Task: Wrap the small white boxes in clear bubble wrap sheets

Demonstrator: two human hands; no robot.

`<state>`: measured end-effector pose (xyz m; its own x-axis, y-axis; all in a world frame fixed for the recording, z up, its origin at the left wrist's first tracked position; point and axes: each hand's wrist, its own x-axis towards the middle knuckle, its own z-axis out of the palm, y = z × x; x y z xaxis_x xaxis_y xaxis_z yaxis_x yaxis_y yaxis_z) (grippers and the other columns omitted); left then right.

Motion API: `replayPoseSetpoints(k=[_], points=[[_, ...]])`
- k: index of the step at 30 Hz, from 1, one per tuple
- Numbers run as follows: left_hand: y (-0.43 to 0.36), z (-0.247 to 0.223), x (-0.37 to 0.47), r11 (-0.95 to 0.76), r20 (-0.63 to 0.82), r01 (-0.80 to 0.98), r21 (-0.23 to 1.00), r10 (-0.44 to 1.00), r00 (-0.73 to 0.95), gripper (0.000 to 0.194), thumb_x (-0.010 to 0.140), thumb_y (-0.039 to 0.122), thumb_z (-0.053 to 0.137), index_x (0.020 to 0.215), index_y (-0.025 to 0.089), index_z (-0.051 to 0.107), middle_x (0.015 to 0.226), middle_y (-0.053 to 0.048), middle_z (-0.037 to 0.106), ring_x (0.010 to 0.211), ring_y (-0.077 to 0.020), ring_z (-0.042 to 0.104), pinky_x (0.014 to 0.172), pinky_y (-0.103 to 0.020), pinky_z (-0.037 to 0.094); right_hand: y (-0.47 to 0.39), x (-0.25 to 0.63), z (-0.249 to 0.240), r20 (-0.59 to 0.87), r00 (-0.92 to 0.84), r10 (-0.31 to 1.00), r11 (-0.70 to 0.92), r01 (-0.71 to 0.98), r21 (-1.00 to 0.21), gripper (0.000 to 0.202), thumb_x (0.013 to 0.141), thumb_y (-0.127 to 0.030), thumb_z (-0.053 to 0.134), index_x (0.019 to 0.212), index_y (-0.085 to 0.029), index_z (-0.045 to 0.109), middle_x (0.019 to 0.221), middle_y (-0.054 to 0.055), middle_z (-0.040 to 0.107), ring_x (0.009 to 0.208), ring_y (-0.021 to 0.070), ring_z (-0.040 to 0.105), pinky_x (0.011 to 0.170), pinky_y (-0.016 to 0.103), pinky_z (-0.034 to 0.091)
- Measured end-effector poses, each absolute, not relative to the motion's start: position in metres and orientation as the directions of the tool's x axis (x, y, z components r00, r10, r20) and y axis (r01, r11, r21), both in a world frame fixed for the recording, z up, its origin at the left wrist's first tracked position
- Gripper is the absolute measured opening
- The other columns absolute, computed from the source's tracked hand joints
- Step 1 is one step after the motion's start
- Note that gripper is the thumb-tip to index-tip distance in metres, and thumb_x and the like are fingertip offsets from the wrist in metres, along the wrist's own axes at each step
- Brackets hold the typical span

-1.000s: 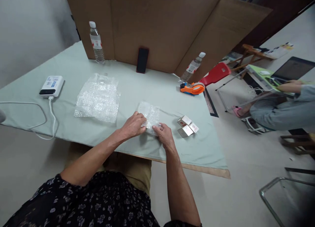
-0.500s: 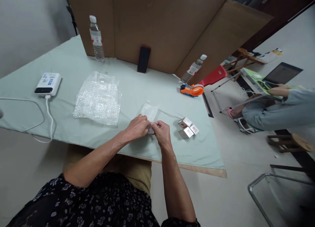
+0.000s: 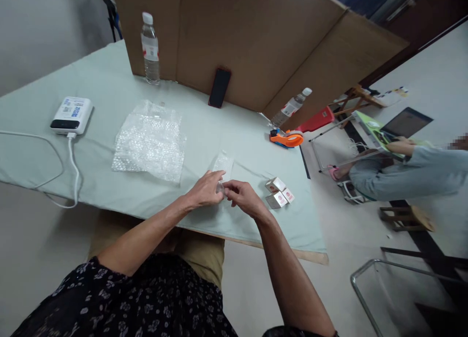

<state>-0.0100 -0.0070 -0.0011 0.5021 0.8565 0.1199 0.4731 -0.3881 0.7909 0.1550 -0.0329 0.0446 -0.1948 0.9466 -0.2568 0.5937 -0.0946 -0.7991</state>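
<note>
My left hand (image 3: 206,189) is closed around a small piece of clear bubble wrap (image 3: 223,164), its thumb and fingers curved about a rounded, see-through part. Part of that wrap lies flat on the cloth beyond my fingers. From the other side my right hand (image 3: 243,195) pinches at the same wrap with bent fingers. Whether anything is inside the wrap is hidden. Several small silver boxes (image 3: 277,199) with round red marks stand together to the right of my right hand. Larger bubble wrap sheets (image 3: 148,144) lie to the left.
An orange tape dispenser (image 3: 287,138) and a tilted water bottle (image 3: 291,108) are at the back right. A phone (image 3: 220,87) leans on the cardboard screen (image 3: 234,39); another bottle (image 3: 150,49) stands left. A corded white power bank (image 3: 72,115) lies far left. A person (image 3: 420,164) sits at right.
My left fingers have spread a little more around the wrap. My right wrist and forearm have swung out to the right. The whole view has shifted slightly.
</note>
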Motion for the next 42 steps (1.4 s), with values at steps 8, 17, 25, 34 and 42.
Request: replayPoseSetpoints(k=[8,17,25,34,42], points=[[-0.007,-0.003,-0.003,-0.193,0.071,0.383,0.904,0.948,0.311,0.032,0.083,0.023,0.059,0.114,0.015,0.059,0.117,-0.011,0.064,0.096,-0.0210,0.062,0.091,-0.039,0.052,-0.024,0.144,0.046,-0.191,-0.178,0.965,0.104,0.934,-0.343,0.018,0.081,-0.018,0.059,0.095,-0.022,0.070,0.087,0.003,0.070,0.072,0.0151,0.057,0.063,0.025,0.034],[-0.006,-0.013,0.002,-0.277,0.154,0.426,0.861,0.941,0.301,0.022,0.081,0.013,0.058,0.102,0.019,0.060,0.105,-0.007,0.064,0.101,-0.0210,0.060,0.094,-0.038,0.049,-0.014,0.168,0.054,-0.245,-0.396,0.885,0.110,0.688,-0.717,0.020,0.074,-0.024,0.063,0.091,-0.018,0.072,0.079,0.000,0.067,0.067,0.0123,0.054,0.064,0.025,0.041],[-0.007,-0.012,0.002,-0.291,0.150,0.475,0.830,0.938,0.312,0.025,0.079,0.012,0.056,0.102,0.019,0.060,0.102,-0.006,0.063,0.096,-0.0210,0.060,0.092,-0.038,0.051,0.000,0.190,0.014,-0.295,0.161,0.942,-0.332,0.314,-0.889,0.039,0.064,-0.042,0.076,0.090,-0.014,0.065,0.072,0.002,0.066,0.057,0.0138,0.061,0.042,0.020,0.038],[-0.010,-0.001,0.000,-0.589,0.287,0.575,0.567,0.796,0.532,0.048,0.082,0.005,0.048,0.125,0.024,0.060,0.145,-0.007,0.049,0.119,-0.0252,0.056,0.101,-0.042,0.048,0.049,0.172,-0.004,-0.307,0.082,0.948,-0.316,0.343,-0.885,0.039,0.057,-0.050,0.077,0.061,-0.019,0.053,0.042,-0.008,0.043,0.038,0.0063,0.034,0.036,0.020,0.022],[-0.002,-0.004,-0.001,-0.533,0.210,0.583,0.613,0.821,0.530,0.032,0.084,0.010,0.048,0.110,0.019,0.066,0.112,-0.008,0.069,0.101,-0.0245,0.059,0.096,-0.041,0.047,0.053,0.163,-0.005,-0.210,0.050,0.976,-0.215,0.286,-0.934,0.038,0.055,-0.050,0.073,0.054,-0.020,0.049,0.049,-0.008,0.040,0.050,0.0073,0.034,0.047,0.022,0.028]])
